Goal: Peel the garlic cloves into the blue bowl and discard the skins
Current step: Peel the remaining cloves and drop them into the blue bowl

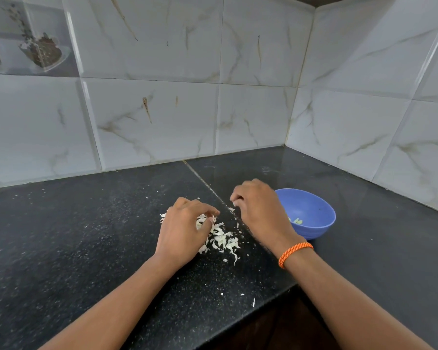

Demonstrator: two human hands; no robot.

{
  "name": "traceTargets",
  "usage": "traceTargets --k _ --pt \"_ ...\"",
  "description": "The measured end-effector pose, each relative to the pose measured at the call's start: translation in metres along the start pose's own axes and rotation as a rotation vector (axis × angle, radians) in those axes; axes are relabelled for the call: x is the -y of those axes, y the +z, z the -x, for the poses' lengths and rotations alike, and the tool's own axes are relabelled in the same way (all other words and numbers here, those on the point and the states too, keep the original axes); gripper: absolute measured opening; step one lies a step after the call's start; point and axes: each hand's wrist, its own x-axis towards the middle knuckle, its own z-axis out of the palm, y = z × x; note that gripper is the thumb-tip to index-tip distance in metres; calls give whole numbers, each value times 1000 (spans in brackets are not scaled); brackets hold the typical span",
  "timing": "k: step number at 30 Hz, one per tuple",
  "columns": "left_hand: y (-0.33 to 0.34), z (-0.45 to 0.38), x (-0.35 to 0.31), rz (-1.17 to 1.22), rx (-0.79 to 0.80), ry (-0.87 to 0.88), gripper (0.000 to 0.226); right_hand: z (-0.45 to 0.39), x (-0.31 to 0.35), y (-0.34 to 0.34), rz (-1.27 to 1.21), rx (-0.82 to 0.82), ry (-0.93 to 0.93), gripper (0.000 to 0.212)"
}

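Note:
A heap of white garlic skins (223, 239) lies on the black counter (86, 236) in front of me. My left hand (182, 228) sits over the left side of the heap with curled fingers, gripping a bunch of skins. My right hand (257, 210) is beside it on the right, fingers curled down at the counter, pinching a small white scrap at its fingertips. The blue bowl (311, 213) stands just right of that hand, partly hidden by it, with a few pale peeled cloves (296, 221) at its bottom.
Marbled tile walls (213, 109) meet in a corner behind and to the right of the bowl. The counter's front edge (263, 306) runs diagonally under my right forearm. Small skin flecks are scattered over the counter. An orange cord is tied round my right wrist.

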Motion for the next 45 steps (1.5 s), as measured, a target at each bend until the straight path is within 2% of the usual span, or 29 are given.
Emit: traceTargets --k 1,4,5,9,11,18,24,30,34,37,45 --pt "1 1 0 5 0 -5 18 5 1 3 -21 -10 16 18" --pt "1 0 -1 0 15 -13 22 26 2 22 -14 237 41 21" --pt "2 0 0 -7 29 -6 23 27 -1 23 -78 247 63 22" --pt "3 0 -3 4 72 30 18 27 -4 13 -412 17 167 15" --pt "4 1 -6 1 68 22 24 35 0 13 -561 -68 206 11" --pt "2 2 -14 -39 3 18 20 48 2 19 -762 -95 189 12" --pt "-2 3 -17 -10 37 32 15 49 0 26 -744 -88 151 13" --pt "-5 4 -24 -10 27 -18 12 52 -3 34 -488 -29 75 23" --pt "-6 5 -26 -41 0 -60 8 53 1 33 -438 -48 71 29" --pt "-6 5 -25 -58 -12 -88 8 54 3 32 -439 -89 46 25" --pt "-7 6 -28 -128 -8 -87 5 54 5 31 -341 -63 34 13"
